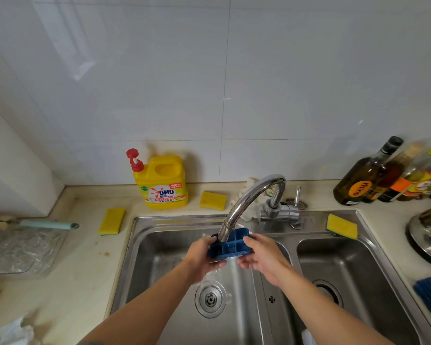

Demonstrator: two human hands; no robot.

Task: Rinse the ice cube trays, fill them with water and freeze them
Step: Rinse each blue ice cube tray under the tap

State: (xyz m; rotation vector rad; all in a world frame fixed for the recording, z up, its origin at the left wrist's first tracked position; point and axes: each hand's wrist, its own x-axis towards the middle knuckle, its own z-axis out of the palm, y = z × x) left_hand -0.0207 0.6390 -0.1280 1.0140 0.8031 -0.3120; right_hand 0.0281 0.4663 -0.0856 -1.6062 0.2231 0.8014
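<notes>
Both hands around tray under faucet

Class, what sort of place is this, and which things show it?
Most likely a home kitchen: a stainless double sink with a chrome tap, an OMO detergent jug and oil bottles on the counter.

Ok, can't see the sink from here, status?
Left hand, right hand grip blue ice tray under running faucet. Over left basin. Nothing blocking.

Counter clutter
Yellow detergent jug centre-left, sponges either side, dark bottles far right.
</notes>
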